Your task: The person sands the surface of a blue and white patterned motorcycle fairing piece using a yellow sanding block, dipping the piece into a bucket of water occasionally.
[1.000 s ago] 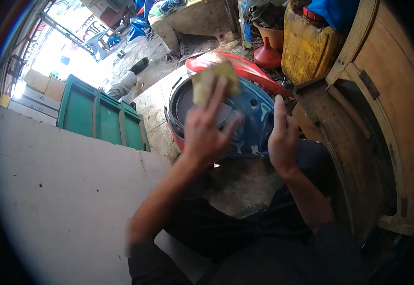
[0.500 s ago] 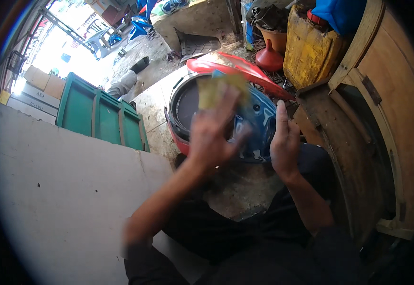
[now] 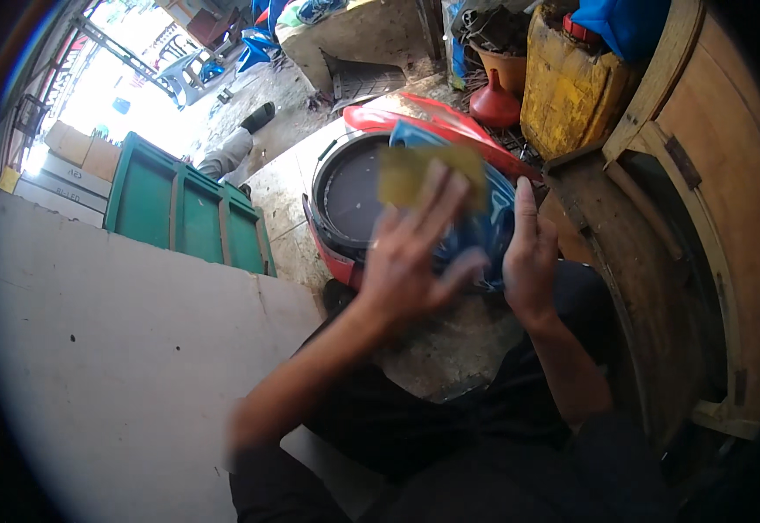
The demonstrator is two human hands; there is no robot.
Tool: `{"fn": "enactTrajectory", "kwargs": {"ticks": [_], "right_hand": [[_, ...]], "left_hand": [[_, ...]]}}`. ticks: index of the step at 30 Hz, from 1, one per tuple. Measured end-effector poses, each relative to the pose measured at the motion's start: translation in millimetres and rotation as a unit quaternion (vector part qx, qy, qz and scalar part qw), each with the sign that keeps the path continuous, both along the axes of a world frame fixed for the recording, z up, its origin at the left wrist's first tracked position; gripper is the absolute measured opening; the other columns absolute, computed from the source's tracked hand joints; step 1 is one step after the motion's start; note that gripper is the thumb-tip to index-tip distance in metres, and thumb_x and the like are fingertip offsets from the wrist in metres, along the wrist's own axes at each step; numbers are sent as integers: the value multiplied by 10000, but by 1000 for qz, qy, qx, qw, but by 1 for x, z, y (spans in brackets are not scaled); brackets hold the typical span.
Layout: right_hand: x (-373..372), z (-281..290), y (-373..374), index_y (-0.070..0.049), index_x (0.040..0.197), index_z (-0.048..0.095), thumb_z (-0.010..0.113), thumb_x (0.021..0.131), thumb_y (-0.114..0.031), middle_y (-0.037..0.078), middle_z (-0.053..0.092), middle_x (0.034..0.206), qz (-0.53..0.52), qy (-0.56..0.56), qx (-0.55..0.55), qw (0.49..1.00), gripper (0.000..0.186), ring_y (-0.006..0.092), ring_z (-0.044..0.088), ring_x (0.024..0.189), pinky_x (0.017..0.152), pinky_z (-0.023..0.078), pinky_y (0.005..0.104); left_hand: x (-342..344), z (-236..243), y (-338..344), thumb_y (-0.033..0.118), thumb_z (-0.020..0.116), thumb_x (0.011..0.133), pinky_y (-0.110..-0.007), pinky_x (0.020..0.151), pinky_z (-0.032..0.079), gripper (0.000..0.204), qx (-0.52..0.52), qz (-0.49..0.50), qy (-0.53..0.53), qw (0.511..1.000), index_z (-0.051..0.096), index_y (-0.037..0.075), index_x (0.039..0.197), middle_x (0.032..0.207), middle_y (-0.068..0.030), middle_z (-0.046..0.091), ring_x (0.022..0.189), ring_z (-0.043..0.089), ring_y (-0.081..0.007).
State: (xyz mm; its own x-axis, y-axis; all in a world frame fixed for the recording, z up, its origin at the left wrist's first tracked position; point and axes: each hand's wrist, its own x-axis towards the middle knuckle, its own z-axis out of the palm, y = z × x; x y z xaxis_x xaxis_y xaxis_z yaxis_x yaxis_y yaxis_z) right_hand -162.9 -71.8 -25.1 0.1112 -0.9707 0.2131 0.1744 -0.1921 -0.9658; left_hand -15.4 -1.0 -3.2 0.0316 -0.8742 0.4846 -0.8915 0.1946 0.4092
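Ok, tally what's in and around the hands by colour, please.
Yellow: 2, sanding sheet under the left hand, jerrycan
Blue: 1, panel steadied by the right hand
Red: 2, basin, funnel
Green: 1, crate
Total: 6

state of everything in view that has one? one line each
left hand: fingers spread, pressing a yellow pad, blurred
yellow pad: flat on the blue panel
right hand: open, steadying the blue panel
blue panel: propped against the knees
red basin: on the floor, tilted
yellow can: upright, red cap on
red funnel: spout up
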Motion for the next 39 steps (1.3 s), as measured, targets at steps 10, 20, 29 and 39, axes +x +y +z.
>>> {"fn": "enactTrajectory", "kwargs": {"ticks": [10,20,29,39], "right_hand": [[2,1,1,17,709,546,410,1109,-367,-13,468,606,-25,-22,44,998,571,82,406,581,540,337,302],[-6,7,-2,76,981,677,401,1107,-392,77,678,819,48,-11,68,996,559,113,607,765,716,492,277],[-7,19,-3,66,1081,675,368,1107,-424,123,709,983,40,-68,111,991,579,169,683,915,822,532,287],[-7,9,-5,64,997,687,365,1105,-444,101,700,887,61,-39,123,990,611,151,657,806,759,517,287]], "left_hand": [[-11,-3,5,446,640,927,-505,1042,441,626,-8,-9,-18,1000,546,101,1442,1557,-198,434,1250,603,-377],[10,11,-19,524,629,929,-523,1102,401,671,42,92,160,982,526,155,1481,1562,-171,440,1279,593,-364],[-9,6,-2,218,799,836,-494,1075,476,752,6,-23,38,999,472,169,1512,1597,-176,376,1346,524,-400],[33,6,6,100,762,771,-416,907,548,700,-43,-84,-97,991,557,171,1437,1476,-124,532,1072,665,-289]]}}
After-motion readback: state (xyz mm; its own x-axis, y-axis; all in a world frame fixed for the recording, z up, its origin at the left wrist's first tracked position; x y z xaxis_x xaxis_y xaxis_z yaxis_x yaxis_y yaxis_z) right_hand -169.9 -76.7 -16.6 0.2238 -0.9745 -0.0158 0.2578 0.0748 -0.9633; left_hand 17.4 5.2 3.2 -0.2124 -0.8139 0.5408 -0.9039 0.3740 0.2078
